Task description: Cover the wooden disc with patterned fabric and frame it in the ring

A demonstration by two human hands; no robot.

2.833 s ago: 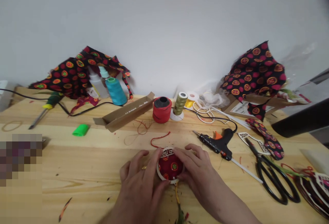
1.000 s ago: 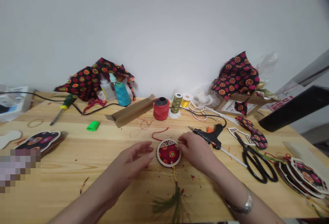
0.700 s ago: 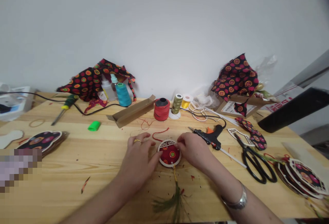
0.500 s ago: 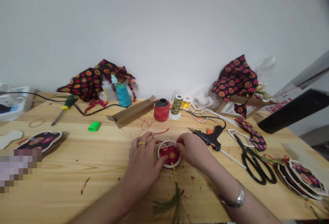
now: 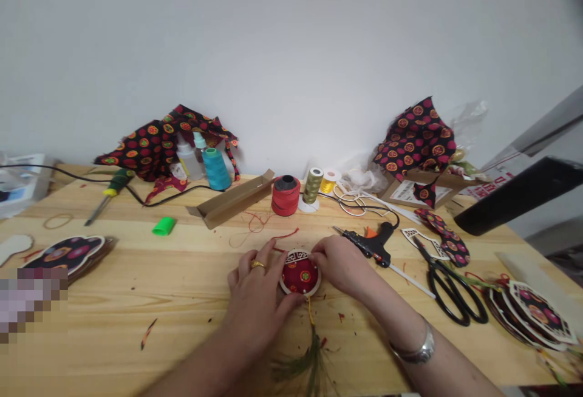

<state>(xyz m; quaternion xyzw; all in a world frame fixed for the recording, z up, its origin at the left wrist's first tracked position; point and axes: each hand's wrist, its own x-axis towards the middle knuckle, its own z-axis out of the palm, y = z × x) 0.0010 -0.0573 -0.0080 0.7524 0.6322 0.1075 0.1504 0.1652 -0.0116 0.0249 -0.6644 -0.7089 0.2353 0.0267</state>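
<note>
Steady the disc (image 5: 298,274) flat, spanning its left side with left hand (image 5: 255,291), pinching its right with right hand (image 5: 342,268).

Deep red with orange and green roundels on the round pendant (image 5: 297,275), edged pale cream, with Greek-key fretwork (image 5: 298,257) at its 12 o'clock. Yellow along its cord (image 5: 310,311), dark green on the tassel (image 5: 314,356) at 6. Farther out, plain red on the spool (image 5: 285,201) at 12, vivid green on the cap (image 5: 164,226) at 10, black and orange on the glue gun (image 5: 371,245) at 2.
</note>
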